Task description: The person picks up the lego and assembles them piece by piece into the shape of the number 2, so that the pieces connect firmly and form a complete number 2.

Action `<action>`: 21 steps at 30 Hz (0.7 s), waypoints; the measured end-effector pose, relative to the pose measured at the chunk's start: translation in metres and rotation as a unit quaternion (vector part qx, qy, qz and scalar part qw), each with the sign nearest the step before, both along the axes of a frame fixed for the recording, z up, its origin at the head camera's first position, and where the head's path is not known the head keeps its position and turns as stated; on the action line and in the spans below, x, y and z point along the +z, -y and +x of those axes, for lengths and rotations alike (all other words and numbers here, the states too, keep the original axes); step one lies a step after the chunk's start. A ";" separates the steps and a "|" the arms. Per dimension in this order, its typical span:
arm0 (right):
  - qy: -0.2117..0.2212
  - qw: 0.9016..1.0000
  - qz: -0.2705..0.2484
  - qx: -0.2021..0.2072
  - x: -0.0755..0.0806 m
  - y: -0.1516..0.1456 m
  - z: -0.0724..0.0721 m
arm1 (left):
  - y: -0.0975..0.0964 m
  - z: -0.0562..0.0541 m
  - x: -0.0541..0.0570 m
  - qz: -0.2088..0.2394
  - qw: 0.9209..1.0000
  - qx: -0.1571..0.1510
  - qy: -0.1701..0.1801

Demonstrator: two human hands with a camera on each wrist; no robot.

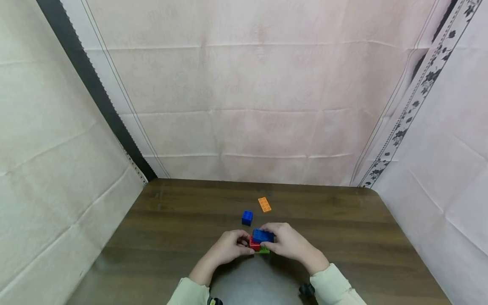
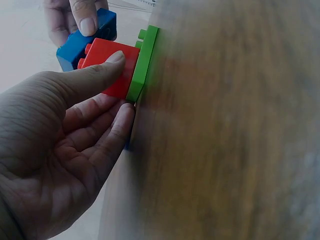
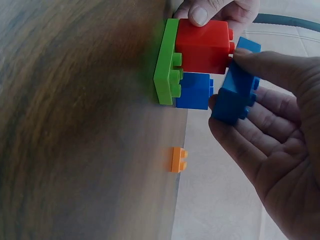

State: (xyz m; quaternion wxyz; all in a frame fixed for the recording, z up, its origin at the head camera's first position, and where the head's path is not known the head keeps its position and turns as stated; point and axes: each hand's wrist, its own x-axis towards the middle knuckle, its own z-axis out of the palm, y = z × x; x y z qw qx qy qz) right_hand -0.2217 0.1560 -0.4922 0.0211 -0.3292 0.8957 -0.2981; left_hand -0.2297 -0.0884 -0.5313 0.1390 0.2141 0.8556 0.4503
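Note:
My left hand (image 1: pixel 228 248) pinches a red brick (image 2: pixel 111 65), its thumb on the near side face. The red brick stands on one end of a thin green plate (image 3: pixel 165 65), whose other studs are bare. In my right hand (image 1: pixel 291 243) a longer blue brick (image 3: pixel 237 82) is held between thumb and fingers. This blue brick tilts right at the red brick's top studs, as the right wrist view shows. It overlaps the red brick and part of the green plate in the head view.
Beyond the hands, a smaller blue brick (image 1: pixel 247 217) sits on the brown wooden table (image 1: pixel 183 212). A flat orange plate (image 1: pixel 264 204) lies farther back. Pale cloth (image 1: pixel 259 97) hangs behind the table and along both sides.

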 end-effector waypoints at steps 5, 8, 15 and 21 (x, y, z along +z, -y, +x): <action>0.005 1.000 -0.003 0.010 0.002 0.004 0.000 | 0.000 -0.002 0.000 -0.001 1.000 0.000 -0.007; -0.008 1.000 -0.001 0.013 0.002 0.006 0.000 | 0.000 -0.002 0.000 0.000 1.000 0.001 -0.010; -0.025 0.999 -0.002 0.021 -0.001 0.006 -0.002 | 0.000 -0.003 -0.002 0.001 1.000 0.000 -0.029; -0.020 1.000 0.000 0.021 -0.002 0.006 -0.002 | 0.000 -0.002 -0.003 0.008 0.999 -0.001 -0.035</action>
